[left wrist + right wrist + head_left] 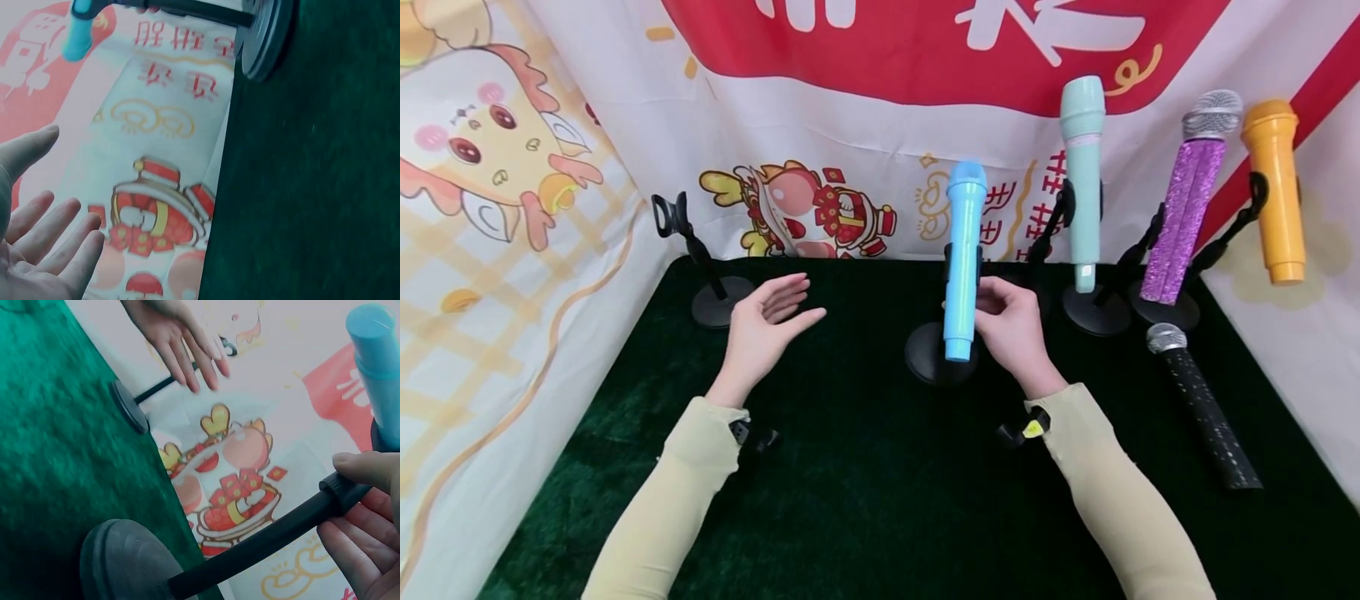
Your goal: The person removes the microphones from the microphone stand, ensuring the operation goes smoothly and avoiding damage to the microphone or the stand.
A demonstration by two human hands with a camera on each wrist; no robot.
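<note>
Grasps the collar [335,491] of a black stand [250,544] in the right grip [1013,327], with the thumb above and the fingers beneath in the right wrist view. Bears a light-blue microphone [964,267] in the clip of that stand, tilted with its head uppermost, just beside the right grip and above a round base [927,357] on the dark green tabletop [865,492]. Has the left grip [760,333] released, with fingers loosely extended and thumb apart, between the light-blue microphone and an open-clipped stand [718,304] near the far left corner of the tabletop. Shows, to the right, a mint microphone [1084,200], a purple glitter microphone [1183,217] and an orange microphone [1279,208], all tilted in the clips of other black stands [1096,320]. Includes also a speckled black microphone [1210,412] with a silver head, lying directly on the tabletop near the right edge, closer to the viewer than those stands. Ends at a printed cloth [880,133] behind, bearing red areas and cartoon figures.
</note>
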